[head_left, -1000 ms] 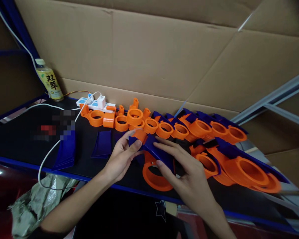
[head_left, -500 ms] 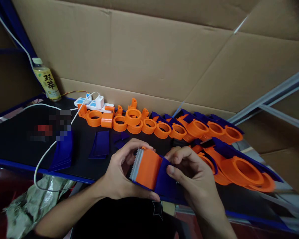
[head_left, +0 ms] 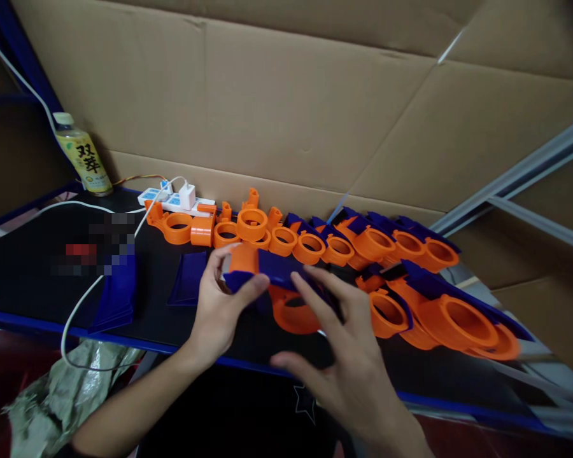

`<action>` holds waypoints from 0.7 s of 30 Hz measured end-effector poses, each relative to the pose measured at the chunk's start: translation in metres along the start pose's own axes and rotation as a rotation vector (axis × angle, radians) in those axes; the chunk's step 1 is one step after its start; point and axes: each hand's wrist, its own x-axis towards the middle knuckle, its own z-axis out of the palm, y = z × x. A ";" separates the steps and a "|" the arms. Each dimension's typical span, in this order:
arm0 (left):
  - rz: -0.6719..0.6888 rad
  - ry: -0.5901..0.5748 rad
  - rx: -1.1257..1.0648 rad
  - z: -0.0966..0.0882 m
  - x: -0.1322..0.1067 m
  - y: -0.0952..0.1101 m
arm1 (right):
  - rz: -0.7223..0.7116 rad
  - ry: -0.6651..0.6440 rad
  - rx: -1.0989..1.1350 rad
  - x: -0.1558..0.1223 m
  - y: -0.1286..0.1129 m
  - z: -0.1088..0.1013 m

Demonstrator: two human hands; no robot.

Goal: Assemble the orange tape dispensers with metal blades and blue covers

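An orange and blue tape dispenser (head_left: 296,312) is held above the front part of the black table. My left hand (head_left: 222,305) grips its front end, thumb across the blue cover and fingers behind it. The dispenser's orange ring hangs below its dark blue top plate. Beside its right end, my right hand (head_left: 344,343) is spread, thumb well apart from the fingers; the fingertips are close to the blue plate, and whether they touch it I cannot tell. Just right of this hand stand more assembled tape dispensers (head_left: 463,318) with blue plates.
A row of orange dispenser bodies (head_left: 200,230) runs along the cardboard wall (head_left: 277,95). Behind it lies a white power strip (head_left: 172,201). Stacks of blue plates (head_left: 114,299) lie at left, near a yellow-labelled bottle (head_left: 83,156) and a loose white cable (head_left: 67,337).
The dispenser has turned and moved up and left, so its orange ring now shows. My right hand has let go of the blue plate and spread its fingers.
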 end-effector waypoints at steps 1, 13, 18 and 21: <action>-0.053 0.037 -0.043 0.001 0.002 0.000 | -0.051 -0.023 -0.077 -0.002 -0.002 0.002; -0.211 -0.138 -0.065 -0.001 0.004 -0.002 | 0.359 0.055 -0.461 0.092 0.159 -0.001; -0.330 -0.276 -0.077 -0.003 0.007 -0.006 | 0.439 -0.036 -0.508 0.099 0.213 0.024; -0.349 -0.317 -0.056 -0.003 0.008 -0.006 | 0.432 -0.020 -0.519 0.092 0.220 0.033</action>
